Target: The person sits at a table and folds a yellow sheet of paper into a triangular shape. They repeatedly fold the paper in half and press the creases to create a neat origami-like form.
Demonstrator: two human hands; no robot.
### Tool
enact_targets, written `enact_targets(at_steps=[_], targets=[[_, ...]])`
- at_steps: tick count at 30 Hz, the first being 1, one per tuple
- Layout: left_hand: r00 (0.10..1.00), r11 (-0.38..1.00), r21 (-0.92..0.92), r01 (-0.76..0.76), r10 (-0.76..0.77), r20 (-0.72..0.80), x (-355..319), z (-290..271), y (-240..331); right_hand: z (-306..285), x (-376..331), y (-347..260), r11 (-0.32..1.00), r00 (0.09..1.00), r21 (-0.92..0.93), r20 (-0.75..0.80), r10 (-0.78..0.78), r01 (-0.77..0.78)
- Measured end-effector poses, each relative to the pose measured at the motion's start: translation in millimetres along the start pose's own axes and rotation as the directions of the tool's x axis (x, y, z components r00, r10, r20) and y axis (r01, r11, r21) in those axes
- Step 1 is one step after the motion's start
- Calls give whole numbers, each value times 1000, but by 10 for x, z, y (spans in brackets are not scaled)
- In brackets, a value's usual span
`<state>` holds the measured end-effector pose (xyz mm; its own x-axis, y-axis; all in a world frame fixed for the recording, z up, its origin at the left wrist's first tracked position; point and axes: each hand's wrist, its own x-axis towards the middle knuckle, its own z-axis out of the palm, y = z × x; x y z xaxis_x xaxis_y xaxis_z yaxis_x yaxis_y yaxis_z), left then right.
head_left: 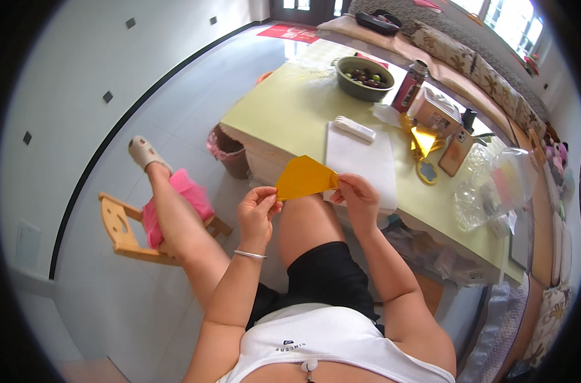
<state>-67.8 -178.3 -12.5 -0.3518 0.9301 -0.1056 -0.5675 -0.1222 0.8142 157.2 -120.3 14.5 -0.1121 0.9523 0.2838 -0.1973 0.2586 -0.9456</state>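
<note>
A sheet of folded golden-yellow paper (305,178) is held up over my lap, short of the table's front edge. My left hand (259,210) pinches its left corner between thumb and fingers. At the opposite corner, my right hand (356,193) grips the paper the same way, and a small fold shows beside the fingertips. The paper's top comes to a blunt point and its lower edge runs almost straight between the hands. Beyond my right hand lies a white sheet stack (367,159) with a white oblong case (355,129) on it.
On the pale yellow table (271,105) stand a bowl of fruit (365,80), a dark red flask (410,86), shiny gold paper (423,140), a phone (457,152) and a clear plastic bag (495,188). A bin (229,153) and a small wooden chair (121,226) are at left.
</note>
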Motion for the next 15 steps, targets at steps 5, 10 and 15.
enact_targets(at_steps=[5, 10, 15], targets=[[998, 992, -118, -40, 44, 33, -277, -327, 229, 297, -237, -19, 996, 995, 64, 81, -59, 54], [993, 993, 58, -105, 108, -48, -563, -557, 414, 455, -434, 17, 997, 990, 76, 138, -30, 20], [975, 957, 216, -191, 210, -68, -857, -671, 550, 621, -570, -143, 990, 974, 41, 190, 122, -132]])
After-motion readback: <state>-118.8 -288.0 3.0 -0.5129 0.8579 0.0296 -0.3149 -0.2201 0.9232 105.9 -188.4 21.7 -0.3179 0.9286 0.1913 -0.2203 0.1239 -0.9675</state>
